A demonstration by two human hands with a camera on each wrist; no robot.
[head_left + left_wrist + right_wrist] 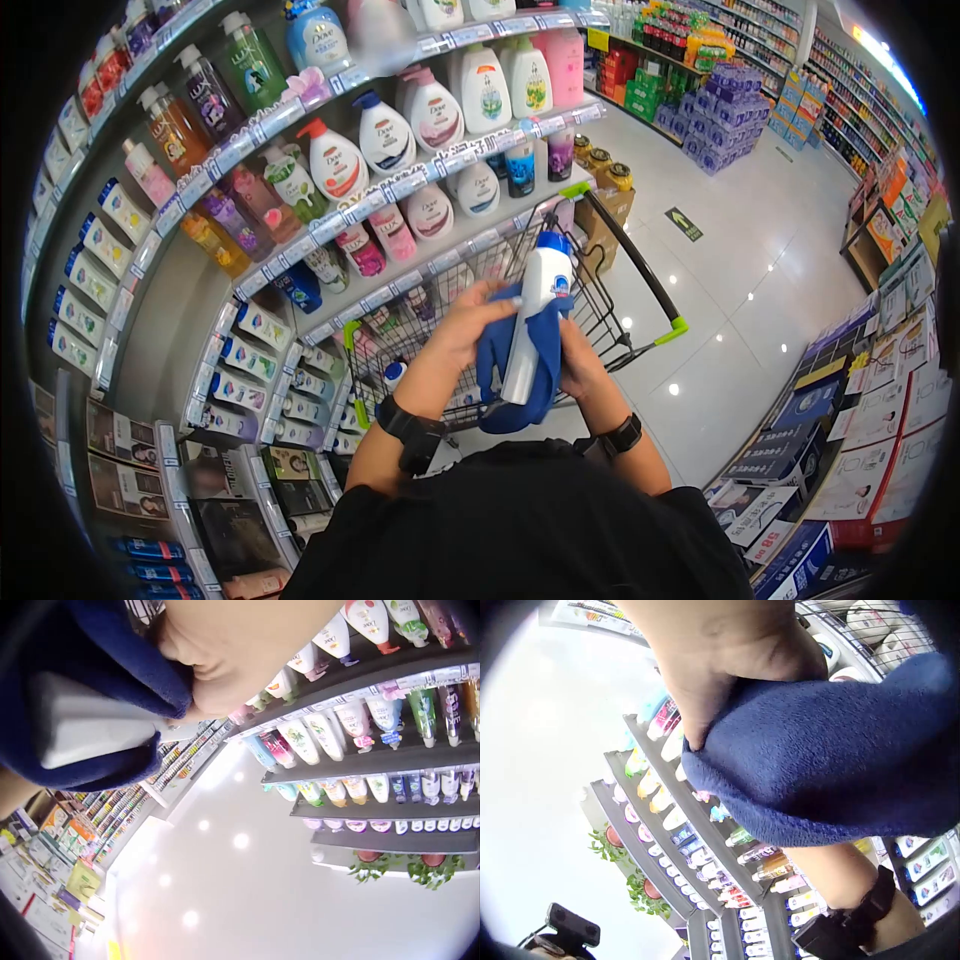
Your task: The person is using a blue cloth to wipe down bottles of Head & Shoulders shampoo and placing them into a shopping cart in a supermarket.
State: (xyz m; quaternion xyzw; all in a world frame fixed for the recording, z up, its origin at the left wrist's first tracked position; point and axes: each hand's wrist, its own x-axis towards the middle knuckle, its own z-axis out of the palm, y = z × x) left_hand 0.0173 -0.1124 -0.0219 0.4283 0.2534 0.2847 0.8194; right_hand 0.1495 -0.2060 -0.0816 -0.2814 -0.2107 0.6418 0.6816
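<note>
Seemingly wiping, my left hand (468, 326) and right hand (581, 362) grip blue cloth (544, 362) around a blue-capped bottle (546, 272); turning it seems next.

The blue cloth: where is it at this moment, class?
In the head view, the blue cloth is just below and right of centre, between the left hand and right hand, wrapped partly around a white bottle.

Right hand (735, 656) grips blue cloth (802, 750) at its fingers; beyond them, bottle-lined shelves (657, 756) and left forearm (831, 871).
</note>
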